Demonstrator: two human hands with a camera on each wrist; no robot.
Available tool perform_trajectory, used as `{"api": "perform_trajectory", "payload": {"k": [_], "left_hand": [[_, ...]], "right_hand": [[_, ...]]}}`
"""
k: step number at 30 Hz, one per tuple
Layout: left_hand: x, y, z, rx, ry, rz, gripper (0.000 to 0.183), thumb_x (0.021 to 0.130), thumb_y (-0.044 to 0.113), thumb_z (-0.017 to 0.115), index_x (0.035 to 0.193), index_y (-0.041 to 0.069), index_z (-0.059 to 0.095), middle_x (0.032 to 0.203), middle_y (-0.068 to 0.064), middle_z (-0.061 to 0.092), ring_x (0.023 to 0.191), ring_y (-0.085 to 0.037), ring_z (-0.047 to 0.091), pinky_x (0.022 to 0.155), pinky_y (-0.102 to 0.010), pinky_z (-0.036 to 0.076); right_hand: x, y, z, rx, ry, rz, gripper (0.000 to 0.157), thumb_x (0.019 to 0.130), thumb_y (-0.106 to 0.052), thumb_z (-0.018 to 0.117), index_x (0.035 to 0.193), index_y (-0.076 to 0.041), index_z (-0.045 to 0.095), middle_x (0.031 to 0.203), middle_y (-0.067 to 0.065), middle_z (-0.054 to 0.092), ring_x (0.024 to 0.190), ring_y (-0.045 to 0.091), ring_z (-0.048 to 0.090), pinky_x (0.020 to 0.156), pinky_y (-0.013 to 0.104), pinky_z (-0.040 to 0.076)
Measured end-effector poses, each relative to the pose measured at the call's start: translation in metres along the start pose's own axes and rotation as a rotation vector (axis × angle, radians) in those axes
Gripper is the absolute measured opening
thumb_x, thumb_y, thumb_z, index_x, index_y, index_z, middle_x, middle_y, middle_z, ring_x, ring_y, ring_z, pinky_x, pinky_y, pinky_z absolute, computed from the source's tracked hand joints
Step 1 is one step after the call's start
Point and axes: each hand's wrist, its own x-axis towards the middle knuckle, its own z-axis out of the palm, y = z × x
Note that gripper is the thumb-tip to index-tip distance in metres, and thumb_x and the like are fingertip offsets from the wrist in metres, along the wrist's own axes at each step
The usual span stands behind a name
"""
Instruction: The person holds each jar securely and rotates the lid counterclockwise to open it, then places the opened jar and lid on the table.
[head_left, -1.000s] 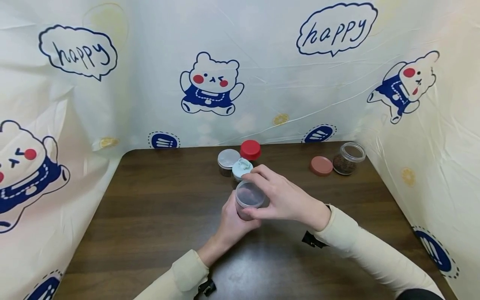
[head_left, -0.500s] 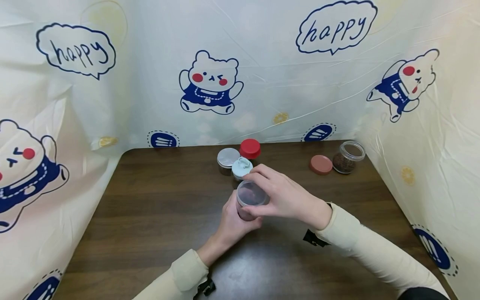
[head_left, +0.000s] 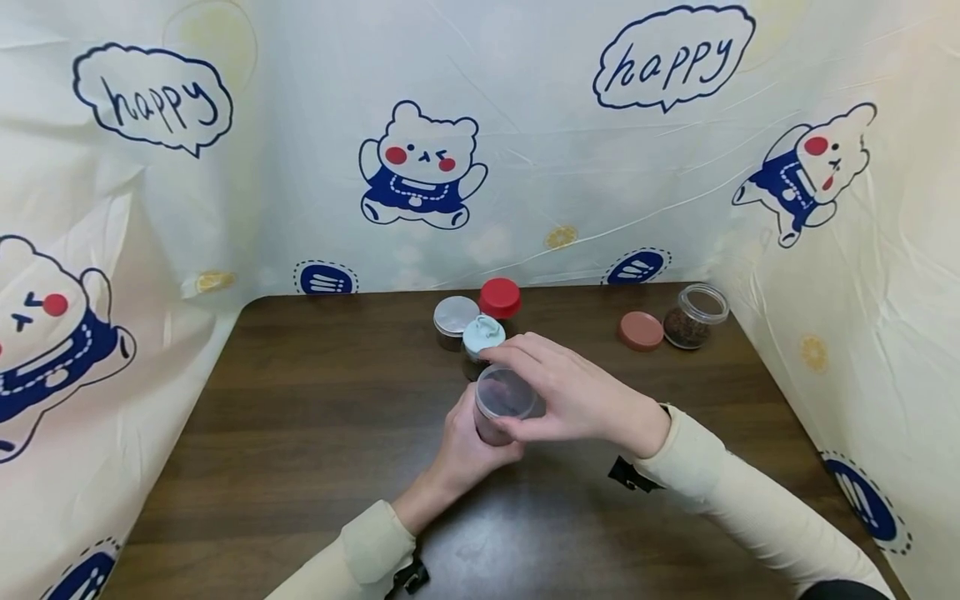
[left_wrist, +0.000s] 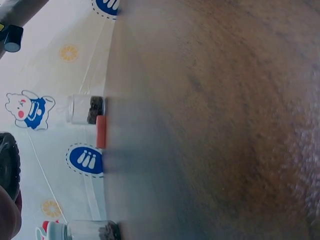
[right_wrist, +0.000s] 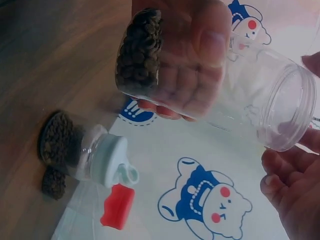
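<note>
My left hand (head_left: 461,442) grips a tall clear jar (head_left: 498,429) round its lower half, held above the tabletop in front of me. Dark bean-like pieces (right_wrist: 140,52) fill the jar's bottom, as the right wrist view shows. From above, the thumb and fingers of my right hand (head_left: 581,398) close round the clear round top (head_left: 507,392) of this jar; I cannot tell whether a clear lid sits there. In the left wrist view, only the dark jar base (left_wrist: 7,165) and some of the left fingers (left_wrist: 7,217) show at the edge.
Just beyond the hands cluster three jars, with a pale blue lid (head_left: 483,332), a silver lid (head_left: 456,313) and a red lid (head_left: 500,297). At the back right, an uncovered jar (head_left: 686,327) with dark pieces stands beside a pinkish-red lid (head_left: 641,331) on the brown table (head_left: 315,433).
Both hands keep their grip on the clear jar, which has shifted very slightly to the right. The right hand's fingers have turned a little at the jar's top. Other jars stay put.
</note>
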Motion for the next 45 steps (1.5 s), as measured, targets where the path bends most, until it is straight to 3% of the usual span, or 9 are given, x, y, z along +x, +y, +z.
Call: {"api": "perform_trajectory", "payload": {"k": [14,22,29,35,41,45], "left_hand": [[-0.0001,0.0018,0.0005,-0.007,-0.001,0.000,0.070,0.066,0.017,0.087,0.127,0.003,0.057,0.114,-0.007,0.067,0.099,-0.022,0.066,0.085,-0.036,0.056],[-0.0017,0.0021,0.0007,0.006,-0.011,-0.001,0.070,0.063,0.017,0.087,0.126,0.002,0.057,0.112,-0.008,0.066,0.098,-0.022,0.066,0.084,-0.037,0.056],[-0.0011,0.0025,0.0038,-0.010,-0.010,0.002,0.071,0.065,0.016,0.089,0.127,0.002,0.057,0.114,-0.008,0.066,0.099,-0.023,0.066,0.085,-0.037,0.057],[-0.0026,0.0015,0.0032,0.008,-0.010,0.010,0.069,0.064,0.017,0.087,0.124,0.002,0.058,0.113,-0.008,0.066,0.099,-0.022,0.066,0.085,-0.036,0.057],[-0.0030,0.0018,0.0029,0.016,-0.023,-0.016,0.069,0.066,0.018,0.089,0.124,0.002,0.057,0.112,-0.008,0.066,0.099,-0.022,0.066,0.085,-0.037,0.057],[-0.0026,0.0021,0.0021,0.019,-0.022,-0.010,0.067,0.065,0.018,0.087,0.123,0.002,0.057,0.112,-0.008,0.066,0.098,-0.022,0.066,0.084,-0.038,0.057]], "right_hand": [[0.0004,0.0006,-0.0017,-0.024,-0.001,-0.008,0.072,0.087,-0.044,0.083,0.142,-0.008,0.055,0.128,0.001,0.066,0.109,0.014,0.058,0.092,0.030,0.051],[-0.0008,0.0020,-0.0017,-0.009,-0.039,-0.049,0.063,0.090,-0.036,0.077,0.142,-0.008,0.056,0.132,0.003,0.063,0.113,0.015,0.057,0.096,0.030,0.050],[-0.0023,0.0020,-0.0014,-0.013,-0.045,0.021,0.066,0.089,-0.042,0.081,0.140,-0.008,0.057,0.128,0.003,0.063,0.113,0.014,0.058,0.092,0.029,0.053],[-0.0017,0.0022,-0.0037,0.015,-0.065,-0.039,0.064,0.090,-0.036,0.079,0.142,-0.007,0.055,0.132,0.003,0.063,0.117,0.015,0.057,0.097,0.031,0.052],[-0.0026,0.0019,-0.0044,0.008,-0.059,-0.002,0.067,0.089,-0.039,0.081,0.142,-0.008,0.055,0.128,0.003,0.063,0.113,0.014,0.058,0.093,0.028,0.053],[-0.0009,0.0013,-0.0051,0.010,-0.072,-0.036,0.063,0.090,-0.035,0.078,0.142,-0.008,0.056,0.130,0.002,0.063,0.113,0.014,0.057,0.095,0.029,0.052]]}}
